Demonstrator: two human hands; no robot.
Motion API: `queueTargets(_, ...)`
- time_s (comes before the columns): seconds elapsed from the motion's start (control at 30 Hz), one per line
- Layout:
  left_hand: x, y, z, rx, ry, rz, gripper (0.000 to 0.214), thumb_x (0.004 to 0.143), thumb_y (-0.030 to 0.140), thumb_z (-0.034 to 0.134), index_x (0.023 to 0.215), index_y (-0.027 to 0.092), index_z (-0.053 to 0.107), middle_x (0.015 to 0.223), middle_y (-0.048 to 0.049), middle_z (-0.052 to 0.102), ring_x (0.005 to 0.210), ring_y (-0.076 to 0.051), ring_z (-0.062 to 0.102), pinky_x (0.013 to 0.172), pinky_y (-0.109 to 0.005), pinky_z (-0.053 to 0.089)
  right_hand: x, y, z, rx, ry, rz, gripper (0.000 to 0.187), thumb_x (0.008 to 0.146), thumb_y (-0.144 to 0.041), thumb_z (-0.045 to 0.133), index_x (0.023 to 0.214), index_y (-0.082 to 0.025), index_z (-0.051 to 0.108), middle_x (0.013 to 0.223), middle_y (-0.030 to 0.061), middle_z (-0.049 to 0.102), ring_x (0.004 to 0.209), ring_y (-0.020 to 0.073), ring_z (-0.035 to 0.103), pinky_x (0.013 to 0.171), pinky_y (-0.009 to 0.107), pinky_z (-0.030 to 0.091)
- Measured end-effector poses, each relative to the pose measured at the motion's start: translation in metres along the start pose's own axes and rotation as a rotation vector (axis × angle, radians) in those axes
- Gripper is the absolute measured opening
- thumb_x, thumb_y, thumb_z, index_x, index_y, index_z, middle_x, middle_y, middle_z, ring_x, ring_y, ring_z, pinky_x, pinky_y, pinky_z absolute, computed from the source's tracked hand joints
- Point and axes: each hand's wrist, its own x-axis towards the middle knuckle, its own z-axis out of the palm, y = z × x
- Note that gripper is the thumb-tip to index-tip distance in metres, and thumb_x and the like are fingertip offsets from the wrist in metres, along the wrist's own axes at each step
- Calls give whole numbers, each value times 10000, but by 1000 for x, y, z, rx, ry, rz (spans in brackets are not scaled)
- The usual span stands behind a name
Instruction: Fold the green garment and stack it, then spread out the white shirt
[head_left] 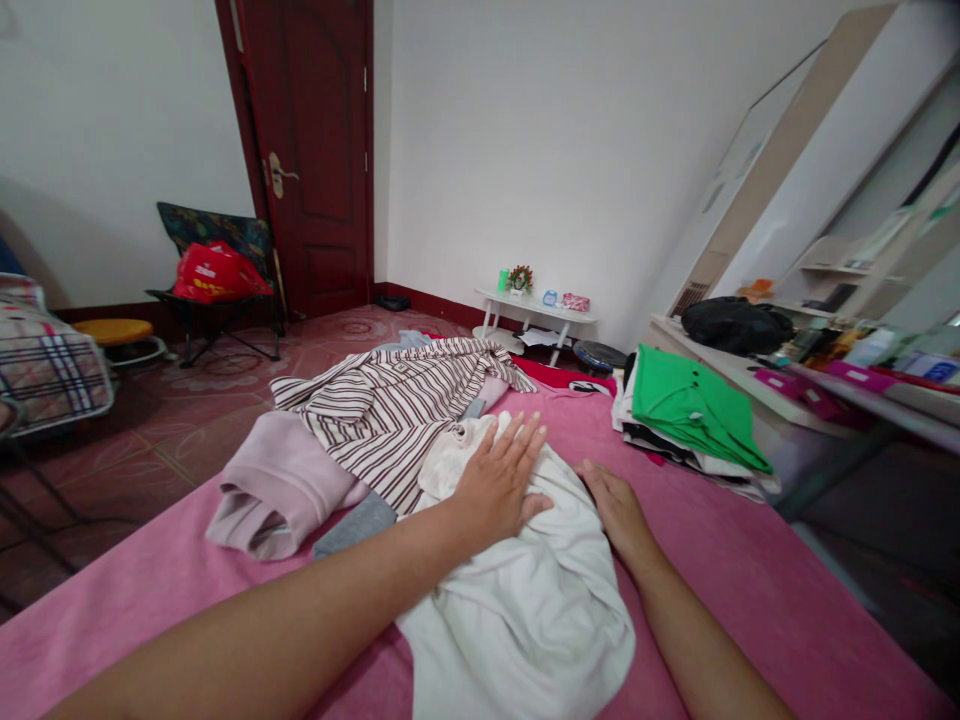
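Note:
A crumpled white garment (pixel 525 610) lies on the pink bedspread (pixel 697 560) in front of me. My left hand (pixel 501 475) rests flat on its upper part, fingers stretched out and slightly spread. At the garment's right edge is my right hand (pixel 616 508), its fingers extended along the cloth with the thumb side up. Beyond my left hand spreads a striped brown and white shirt (pixel 397 400), overlapping a pale pink sweatshirt (pixel 289 480). A bit of grey cloth (pixel 356 527) shows beneath them.
A folded stack topped by a green garment (pixel 690 410) sits at the bed's right side. Farther right stands a cluttered dresser (pixel 750 370) with a black bag (pixel 735 325). A low white table (pixel 536 307), a folding chair (pixel 217 230) and a red door (pixel 322 150) are behind.

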Motion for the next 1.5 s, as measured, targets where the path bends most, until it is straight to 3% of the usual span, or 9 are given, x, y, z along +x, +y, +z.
queueTargets(0.57, 0, 0, -1, 26, 36, 3, 804, 892, 607, 353, 1488, 95, 185, 1566, -154, 91, 1442, -289, 66, 1140, -523, 63, 1, 3, 1, -9, 13, -8, 537, 879, -581, 408, 895, -148, 724, 965, 88, 702, 863, 235, 619, 810, 312, 447)
queueTargets(0.93, 0, 3, -2, 50, 29, -29, 805, 884, 610, 371, 1494, 119, 183, 1577, -111, 72, 1434, -348, 20, 1134, -540, 91, 0, 1, 1, -8, 6, -9, 526, 888, -565, 403, 922, -145, 717, 914, 76, 695, 832, 222, 610, 775, 297, 451)
queueTargets(1.13, 0, 2, -3, 25, 27, -25, 809, 877, 614, 385, 1493, 125, 194, 1575, -109, 85, 1432, -355, 31, 1136, -539, 93, 1, 1, 0, -30, -1, -7, 539, 881, -587, 400, 889, -152, 718, 839, 62, 684, 801, 221, 600, 774, 297, 452)
queueTargets(1.33, 0, 3, -1, 17, 26, -39, 792, 879, 610, 387, 1490, 137, 211, 1573, -130, 84, 1429, -360, 61, 1125, -559, 108, 0, 5, 1, -8, -3, -9, 521, 882, -570, 411, 898, -149, 718, 897, 70, 694, 814, 225, 602, 786, 313, 458)
queueTargets(1.5, -3, 3, 6, -87, -77, -64, 683, 916, 593, 309, 1466, 188, 290, 1540, -160, 218, 1419, -360, 140, 1098, -607, 140, 1, 1, 0, 29, 42, 36, 521, 860, -583, 423, 882, -149, 710, 913, 93, 702, 891, 249, 619, 817, 337, 464)
